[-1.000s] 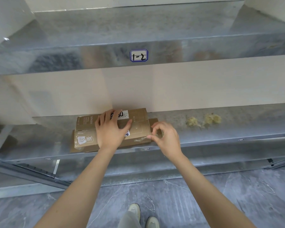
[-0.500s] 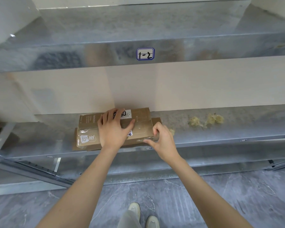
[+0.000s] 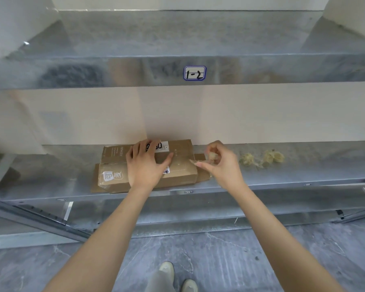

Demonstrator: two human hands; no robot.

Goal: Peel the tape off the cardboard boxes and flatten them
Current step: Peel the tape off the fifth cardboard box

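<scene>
Since the earlier frame the right hand (image 3: 221,163) has been drawn up and away from the box's end, and a crumpled strip of clear tape (image 3: 211,156) is pinched between its thumb and fingertips. Just to its left the cardboard box (image 3: 183,159) is pinned to the shelf (image 3: 303,175) by the left hand (image 3: 147,165), fingers spread flat, presumably so the pull cannot lift it. Discarded tape wads (image 3: 261,159) are seen on its other side.

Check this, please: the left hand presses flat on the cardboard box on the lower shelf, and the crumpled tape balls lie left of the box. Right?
One error: the head view shows the crumpled tape balls right of the cardboard box, not left. The left hand does press flat on it, on the lower shelf.
</scene>
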